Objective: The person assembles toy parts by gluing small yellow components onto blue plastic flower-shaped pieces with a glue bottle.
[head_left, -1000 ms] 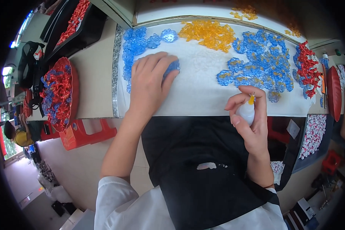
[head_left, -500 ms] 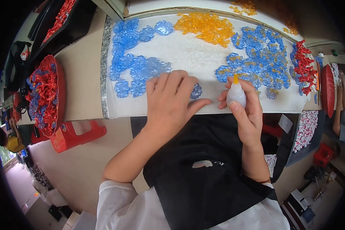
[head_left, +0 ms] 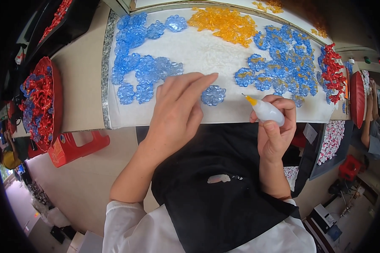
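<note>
My right hand (head_left: 278,126) grips a small white glue bottle (head_left: 269,113). The bottle lies tilted, its yellow tip and thin needle aimed up and to the left. Close by my left hand (head_left: 175,103) is one blue clear plastic flower (head_left: 213,95), flat on the white sheet (head_left: 211,57). My left fingers are stretched out just beside it, index finger foremost, with nothing seen in them. Other plain blue flowers (head_left: 128,63) cluster at the left of the sheet. Toward the right are several blue flowers (head_left: 283,63) with amber pieces lying on them.
Loose amber plastic pieces (head_left: 226,25) are heaped at the far middle. Red branching pieces (head_left: 333,76) sit at the right edge. A red bowl (head_left: 57,97) of red and blue pieces stands left, above a red stool (head_left: 78,147). A raised ledge (head_left: 173,7) borders the back.
My left hand has drawn back left, uncovering the single blue flower. My right hand has turned the bottle from upright to leaning left. The whole view has shifted slightly.
</note>
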Demonstrator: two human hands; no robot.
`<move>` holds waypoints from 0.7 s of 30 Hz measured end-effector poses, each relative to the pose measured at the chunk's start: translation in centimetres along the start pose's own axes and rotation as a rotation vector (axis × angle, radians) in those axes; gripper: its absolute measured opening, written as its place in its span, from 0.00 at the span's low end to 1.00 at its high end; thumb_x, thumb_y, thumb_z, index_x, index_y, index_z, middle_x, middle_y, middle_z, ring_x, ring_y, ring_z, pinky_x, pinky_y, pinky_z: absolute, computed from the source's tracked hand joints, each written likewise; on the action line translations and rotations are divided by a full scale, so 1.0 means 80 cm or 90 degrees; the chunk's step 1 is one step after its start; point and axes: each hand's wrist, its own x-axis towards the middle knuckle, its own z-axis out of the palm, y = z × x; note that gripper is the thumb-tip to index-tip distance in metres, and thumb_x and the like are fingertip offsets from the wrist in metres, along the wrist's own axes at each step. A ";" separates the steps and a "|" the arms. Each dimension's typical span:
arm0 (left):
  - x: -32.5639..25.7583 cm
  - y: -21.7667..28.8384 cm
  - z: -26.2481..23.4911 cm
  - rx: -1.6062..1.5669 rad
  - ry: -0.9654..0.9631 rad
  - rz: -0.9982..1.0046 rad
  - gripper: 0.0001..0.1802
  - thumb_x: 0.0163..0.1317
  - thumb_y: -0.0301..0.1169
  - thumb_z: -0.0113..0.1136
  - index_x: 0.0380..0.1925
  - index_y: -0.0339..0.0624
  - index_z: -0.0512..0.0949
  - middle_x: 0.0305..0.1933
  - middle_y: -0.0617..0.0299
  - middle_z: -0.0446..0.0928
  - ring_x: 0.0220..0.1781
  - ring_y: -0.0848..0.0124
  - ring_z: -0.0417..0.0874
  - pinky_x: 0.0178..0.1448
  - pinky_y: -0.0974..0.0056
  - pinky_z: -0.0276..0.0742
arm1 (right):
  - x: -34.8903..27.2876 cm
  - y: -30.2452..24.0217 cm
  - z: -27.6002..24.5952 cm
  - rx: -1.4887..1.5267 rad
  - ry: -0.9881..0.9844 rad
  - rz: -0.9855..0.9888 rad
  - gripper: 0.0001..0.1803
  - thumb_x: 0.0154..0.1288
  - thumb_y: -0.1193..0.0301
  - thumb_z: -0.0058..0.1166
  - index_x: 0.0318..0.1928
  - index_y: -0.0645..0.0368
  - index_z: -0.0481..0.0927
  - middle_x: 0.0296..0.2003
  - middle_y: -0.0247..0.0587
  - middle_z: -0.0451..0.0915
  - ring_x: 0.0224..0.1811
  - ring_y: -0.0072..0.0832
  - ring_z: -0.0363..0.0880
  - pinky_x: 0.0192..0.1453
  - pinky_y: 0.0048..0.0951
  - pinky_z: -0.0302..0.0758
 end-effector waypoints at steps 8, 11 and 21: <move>-0.003 0.007 0.005 0.046 0.016 -0.112 0.22 0.41 0.32 0.71 0.40 0.47 0.78 0.39 0.63 0.70 0.43 0.64 0.69 0.47 0.63 0.59 | 0.002 0.007 0.003 -0.170 0.059 -0.116 0.21 0.44 0.76 0.68 0.39 0.62 0.72 0.39 0.43 0.73 0.41 0.27 0.72 0.47 0.25 0.68; -0.001 0.008 0.004 0.040 0.021 -0.113 0.22 0.41 0.31 0.71 0.39 0.48 0.78 0.39 0.63 0.70 0.43 0.64 0.69 0.47 0.63 0.59 | 0.008 0.010 0.004 -0.291 -0.019 -0.196 0.21 0.42 0.77 0.70 0.38 0.63 0.74 0.38 0.43 0.73 0.39 0.26 0.72 0.45 0.24 0.69; -0.001 0.008 0.006 0.038 0.028 -0.112 0.21 0.40 0.30 0.71 0.39 0.47 0.78 0.40 0.63 0.70 0.43 0.64 0.69 0.47 0.64 0.59 | 0.011 0.019 0.011 -0.323 -0.056 -0.201 0.21 0.42 0.79 0.70 0.38 0.63 0.75 0.35 0.41 0.74 0.36 0.25 0.72 0.40 0.21 0.69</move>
